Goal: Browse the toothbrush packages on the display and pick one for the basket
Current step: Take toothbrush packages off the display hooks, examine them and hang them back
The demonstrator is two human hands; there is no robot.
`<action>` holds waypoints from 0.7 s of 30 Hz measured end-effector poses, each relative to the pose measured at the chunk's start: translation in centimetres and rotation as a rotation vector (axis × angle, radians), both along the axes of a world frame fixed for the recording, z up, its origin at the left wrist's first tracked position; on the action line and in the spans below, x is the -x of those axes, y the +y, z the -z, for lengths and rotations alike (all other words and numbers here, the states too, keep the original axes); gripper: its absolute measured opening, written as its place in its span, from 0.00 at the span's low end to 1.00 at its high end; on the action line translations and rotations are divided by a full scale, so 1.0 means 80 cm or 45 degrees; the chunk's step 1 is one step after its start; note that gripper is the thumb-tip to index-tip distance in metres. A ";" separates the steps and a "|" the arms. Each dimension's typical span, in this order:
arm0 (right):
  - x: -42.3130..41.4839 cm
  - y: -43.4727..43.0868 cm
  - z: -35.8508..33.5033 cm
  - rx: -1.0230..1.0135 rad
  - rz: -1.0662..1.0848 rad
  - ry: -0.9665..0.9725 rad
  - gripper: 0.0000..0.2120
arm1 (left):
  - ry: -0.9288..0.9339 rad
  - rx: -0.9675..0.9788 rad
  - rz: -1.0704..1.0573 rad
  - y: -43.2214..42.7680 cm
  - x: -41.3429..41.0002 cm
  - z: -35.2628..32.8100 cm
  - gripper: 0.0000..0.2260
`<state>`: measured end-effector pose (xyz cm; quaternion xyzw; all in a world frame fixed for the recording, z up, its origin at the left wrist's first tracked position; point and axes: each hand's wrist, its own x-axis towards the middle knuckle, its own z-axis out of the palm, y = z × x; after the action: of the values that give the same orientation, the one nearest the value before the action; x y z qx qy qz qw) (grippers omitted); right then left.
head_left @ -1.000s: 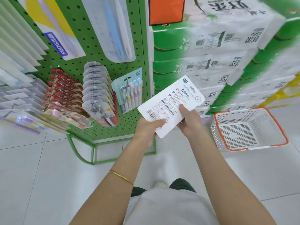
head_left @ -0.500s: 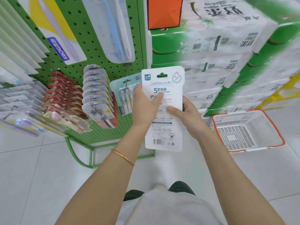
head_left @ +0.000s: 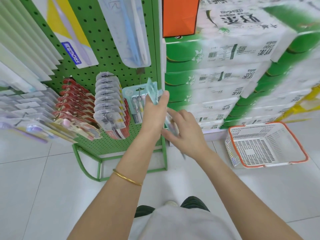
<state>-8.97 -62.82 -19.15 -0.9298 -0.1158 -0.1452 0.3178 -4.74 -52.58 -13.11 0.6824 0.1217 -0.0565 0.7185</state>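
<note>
Legible print: "FROG" on a blue label (head_left: 73, 55) high on the green pegboard (head_left: 107, 142). At the pegboard's right edge, the left hand (head_left: 154, 115) is raised, fingers clamped on the toothbrush package (head_left: 152, 91), held edge-on. The right hand (head_left: 187, 132), fingers apart, meets the package's blurred lower end; grip indeterminate. The orange-rimmed basket (head_left: 303, 153) sits on the floor right of the pegboard.

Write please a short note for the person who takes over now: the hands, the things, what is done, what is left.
Left hand: grips the toothbrush package near its top, in front of the pegboard display.
Right hand: open, fingers by the package's lower end.
Basket: on the floor to the right.
Done: one package in hand.
Left: put it in the basket.
</note>
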 end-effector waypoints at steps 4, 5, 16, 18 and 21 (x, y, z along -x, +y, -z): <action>-0.003 0.005 0.003 -0.592 0.082 0.223 0.27 | -0.008 0.097 0.103 0.033 0.009 0.011 0.10; -0.007 0.006 0.003 -0.700 0.128 0.284 0.25 | 0.001 0.126 0.129 0.041 0.012 0.013 0.09; -0.026 0.029 0.041 -1.115 -0.029 0.857 0.08 | 0.202 0.081 0.151 0.114 0.028 0.038 0.13; -0.026 0.033 0.047 -1.111 -0.038 0.871 0.05 | 0.176 -0.040 0.134 0.125 0.028 0.043 0.13; -0.027 0.036 0.050 -1.114 -0.039 0.871 0.04 | 0.162 -0.181 0.108 0.134 0.026 0.047 0.10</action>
<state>-6.79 -59.94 -23.12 -0.7034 0.0516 0.1350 0.6959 -6.82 -41.87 -16.83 0.7314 0.1417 -0.1213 0.6560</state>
